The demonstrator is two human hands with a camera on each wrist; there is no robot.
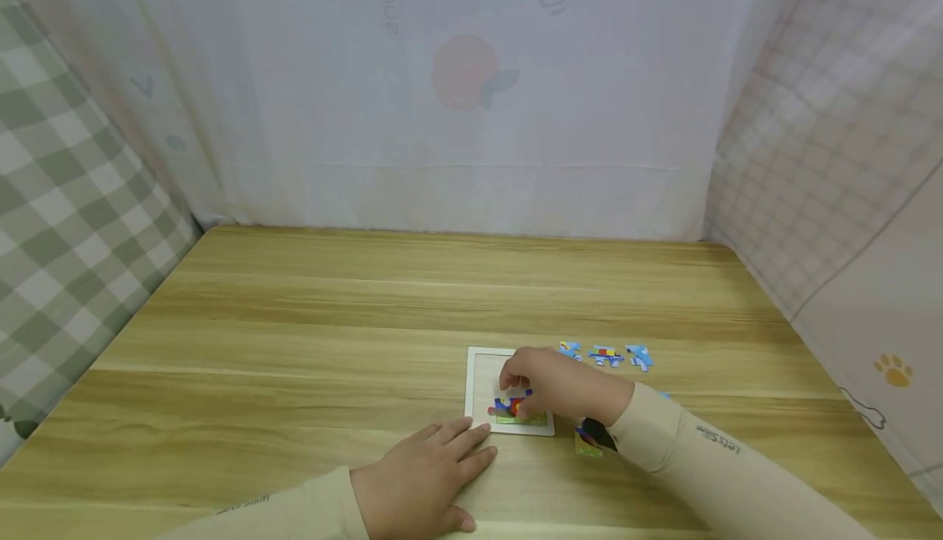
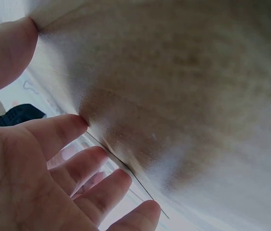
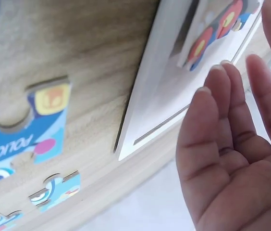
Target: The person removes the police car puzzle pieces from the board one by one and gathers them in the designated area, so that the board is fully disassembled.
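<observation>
A white puzzle tray [image 1: 472,384] lies on the table with joined picture pieces [image 1: 508,409] in its near part, red and blue above a green strip. My left hand [image 1: 423,474] lies flat with spread fingers, their tips at the tray's near left corner. Above the tray is my right hand [image 1: 548,380], fingers bent and thumb apart from them. The thumb appears to touch the pieces in the head view. In the right wrist view, nothing shows between thumb and fingers, and the red-wheeled piece [image 3: 217,31] sits inside the tray beyond the fingertips.
Right of the tray lie loose blue jigsaw pieces [image 1: 606,356], one marked POLICE [image 3: 25,137]. Another piece [image 1: 589,446] with a green edge is partly hidden beneath the right wrist. The wooden table [image 1: 295,344] meets a pale curtain [image 1: 331,114] at the back.
</observation>
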